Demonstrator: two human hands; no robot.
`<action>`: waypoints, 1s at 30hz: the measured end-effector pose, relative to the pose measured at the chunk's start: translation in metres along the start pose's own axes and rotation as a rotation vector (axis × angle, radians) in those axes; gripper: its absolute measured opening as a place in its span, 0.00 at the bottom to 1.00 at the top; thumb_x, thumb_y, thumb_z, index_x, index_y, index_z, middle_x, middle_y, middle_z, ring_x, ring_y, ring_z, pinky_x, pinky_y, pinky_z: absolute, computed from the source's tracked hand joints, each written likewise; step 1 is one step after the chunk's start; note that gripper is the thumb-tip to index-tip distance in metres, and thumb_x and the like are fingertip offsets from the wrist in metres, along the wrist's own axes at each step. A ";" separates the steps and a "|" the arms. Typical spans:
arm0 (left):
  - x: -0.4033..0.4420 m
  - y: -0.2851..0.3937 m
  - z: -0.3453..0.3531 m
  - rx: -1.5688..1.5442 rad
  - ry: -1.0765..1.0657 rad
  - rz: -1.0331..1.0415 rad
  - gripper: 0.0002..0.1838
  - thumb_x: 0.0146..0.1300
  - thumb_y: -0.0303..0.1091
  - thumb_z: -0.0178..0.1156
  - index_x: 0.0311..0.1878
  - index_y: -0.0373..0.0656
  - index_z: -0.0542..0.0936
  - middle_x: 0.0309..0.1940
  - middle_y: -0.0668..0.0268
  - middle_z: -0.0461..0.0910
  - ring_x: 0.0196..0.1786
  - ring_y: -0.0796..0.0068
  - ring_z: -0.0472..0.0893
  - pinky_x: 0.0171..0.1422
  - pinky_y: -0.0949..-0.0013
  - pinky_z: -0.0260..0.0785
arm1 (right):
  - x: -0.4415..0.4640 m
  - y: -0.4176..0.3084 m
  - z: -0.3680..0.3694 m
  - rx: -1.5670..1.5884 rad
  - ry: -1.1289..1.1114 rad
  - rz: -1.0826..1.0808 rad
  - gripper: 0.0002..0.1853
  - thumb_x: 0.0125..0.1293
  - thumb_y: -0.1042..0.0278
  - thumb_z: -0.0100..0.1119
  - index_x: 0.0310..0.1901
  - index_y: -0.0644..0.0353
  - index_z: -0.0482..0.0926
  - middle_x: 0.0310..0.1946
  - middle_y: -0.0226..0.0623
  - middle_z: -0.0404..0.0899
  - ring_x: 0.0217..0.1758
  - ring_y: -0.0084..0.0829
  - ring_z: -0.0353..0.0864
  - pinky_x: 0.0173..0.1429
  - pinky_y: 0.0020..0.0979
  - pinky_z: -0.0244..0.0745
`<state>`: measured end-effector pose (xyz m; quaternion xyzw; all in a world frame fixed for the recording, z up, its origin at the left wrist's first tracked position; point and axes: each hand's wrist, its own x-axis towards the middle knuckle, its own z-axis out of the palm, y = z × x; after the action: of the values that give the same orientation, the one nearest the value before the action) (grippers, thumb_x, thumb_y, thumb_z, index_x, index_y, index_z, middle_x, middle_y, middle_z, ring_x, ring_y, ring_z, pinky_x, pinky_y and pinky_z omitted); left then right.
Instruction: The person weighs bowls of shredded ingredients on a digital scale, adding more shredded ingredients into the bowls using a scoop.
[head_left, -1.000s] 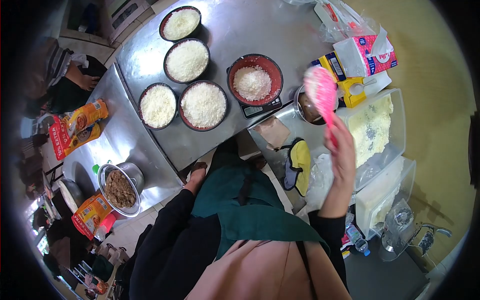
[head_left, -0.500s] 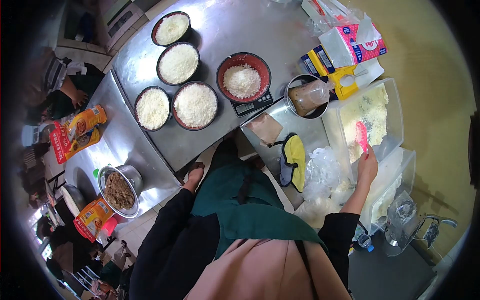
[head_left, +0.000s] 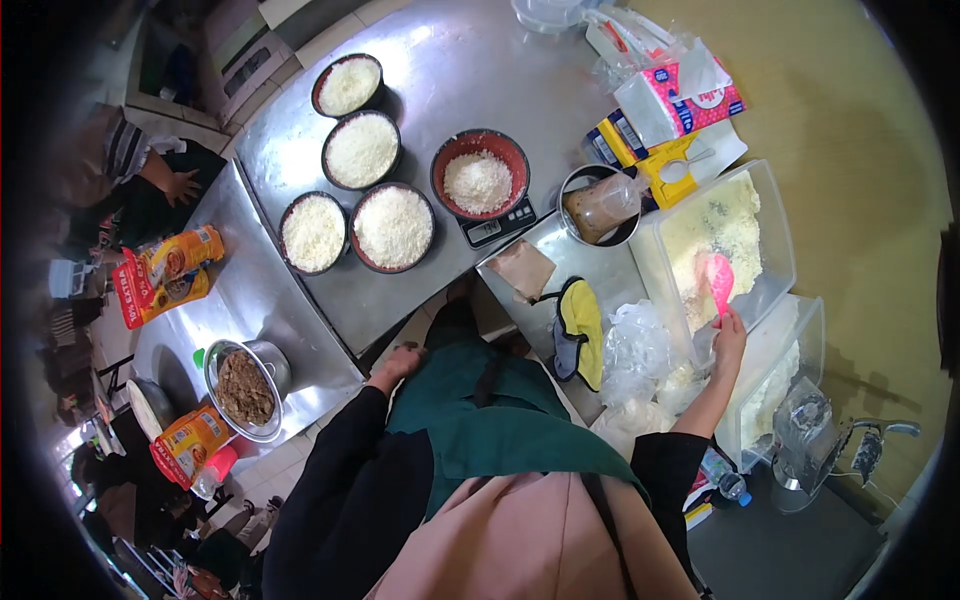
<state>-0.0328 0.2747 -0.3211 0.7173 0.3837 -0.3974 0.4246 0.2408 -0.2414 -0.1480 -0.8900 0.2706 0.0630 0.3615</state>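
Observation:
My right hand [head_left: 730,335] grips the handle of a pink scoop [head_left: 719,275]. The scoop's head rests in the pale crumbly powder [head_left: 738,222] inside a clear plastic bin [head_left: 662,275]. Beside my apron, near the table edge, my left hand [head_left: 402,362] has its fingers curled in, and nothing shows in it. On a black digital kitchen scale [head_left: 488,232] stands a red-lined black bowl [head_left: 512,150] with a mound of white flaky powder [head_left: 477,182]. Several similar bowls, among them one near the scale [head_left: 393,228], are filled with white flakes.
A metal pot [head_left: 590,235] holding a bag of brown stuff stands between scale and bin. A yellow-grey mitt [head_left: 580,335] and plastic bags [head_left: 640,345] lie nearby. Another clear bin [head_left: 770,400] is at right. At left are a pot of brown paste [head_left: 245,388] and orange pouches [head_left: 170,270].
My right hand has pushed the pink scoop slightly down and into the powder. My left hand has shifted a little to the right. The whole view has moved slightly.

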 end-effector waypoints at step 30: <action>-0.107 0.211 -0.145 -1.270 0.308 0.751 0.14 0.59 0.30 0.47 0.49 0.39 0.68 0.47 0.59 0.74 0.52 0.68 0.77 0.54 0.52 0.75 | -0.118 -0.041 0.003 -0.577 0.014 -0.172 0.27 0.64 0.49 0.51 0.61 0.54 0.70 0.51 0.48 0.73 0.51 0.47 0.77 0.54 0.45 0.72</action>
<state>0.1482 0.3119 -0.1141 0.4648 0.3236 0.1765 0.8051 0.1629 -0.1637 -0.0895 -0.9761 0.1675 0.1002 0.0961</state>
